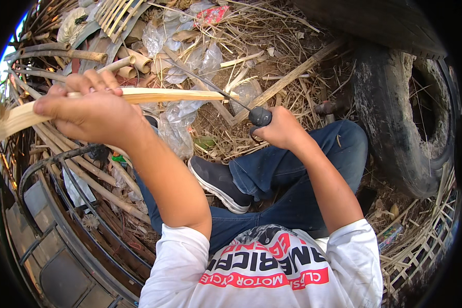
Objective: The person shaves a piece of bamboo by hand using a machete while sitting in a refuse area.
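My left hand (90, 110) grips a long pale bamboo strip (174, 95) and holds it roughly level, its far tip pointing right. My right hand (280, 128) is closed around the dark handle of a knife (260, 116). The thin knife blade (200, 77) runs up and to the left, meeting the strip near its far end. I sit with crossed legs in blue jeans (292, 174) and a dark shoe with a white sole (218, 182).
An old tyre (405, 118) lies to my right. Bamboo poles (87, 174) and cut bamboo tubes (133, 61) lie at left. Plastic wrappers (190, 56) and dry straw cover the ground ahead. A woven bamboo lattice (426, 231) sits at lower right.
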Tool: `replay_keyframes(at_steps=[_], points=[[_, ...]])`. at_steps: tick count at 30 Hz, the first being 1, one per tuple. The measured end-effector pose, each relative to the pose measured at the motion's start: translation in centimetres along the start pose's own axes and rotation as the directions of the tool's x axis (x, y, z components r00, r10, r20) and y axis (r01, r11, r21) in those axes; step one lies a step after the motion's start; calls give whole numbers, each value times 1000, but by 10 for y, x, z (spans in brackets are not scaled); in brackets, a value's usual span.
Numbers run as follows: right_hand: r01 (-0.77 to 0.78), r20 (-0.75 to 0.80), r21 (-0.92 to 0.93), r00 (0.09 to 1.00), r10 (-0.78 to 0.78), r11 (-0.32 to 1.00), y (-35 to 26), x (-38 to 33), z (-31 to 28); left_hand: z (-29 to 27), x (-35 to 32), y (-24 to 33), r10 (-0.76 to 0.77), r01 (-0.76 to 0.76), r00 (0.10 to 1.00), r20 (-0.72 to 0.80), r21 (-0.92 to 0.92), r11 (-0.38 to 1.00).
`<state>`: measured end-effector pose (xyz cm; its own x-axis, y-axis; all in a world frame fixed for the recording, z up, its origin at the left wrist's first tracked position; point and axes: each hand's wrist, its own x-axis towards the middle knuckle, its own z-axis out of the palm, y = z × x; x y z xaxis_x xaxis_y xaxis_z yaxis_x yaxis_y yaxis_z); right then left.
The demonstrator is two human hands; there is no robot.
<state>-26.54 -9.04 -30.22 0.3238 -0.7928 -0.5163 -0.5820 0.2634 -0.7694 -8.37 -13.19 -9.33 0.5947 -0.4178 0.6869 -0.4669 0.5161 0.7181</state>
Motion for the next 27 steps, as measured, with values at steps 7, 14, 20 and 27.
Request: replay_keyframes(at_steps=[7,14,20,27], points=[[16,57,18,998,-17,1000,4,-7,-14,-3,-12,-3,-42,39,998,51,49,998],[-46,108,38,993,41,998,2,-5,-10,4,-15,-17,-96,96,995,0,-31,995],[116,5,35,993,-116,993,-38,-29,-23,5,18,45,119,-124,988,-100,-40,992],[5,63,24,998,-7,1000,20,11,9,-23,13,41,89,-74,991,103,-136,988]])
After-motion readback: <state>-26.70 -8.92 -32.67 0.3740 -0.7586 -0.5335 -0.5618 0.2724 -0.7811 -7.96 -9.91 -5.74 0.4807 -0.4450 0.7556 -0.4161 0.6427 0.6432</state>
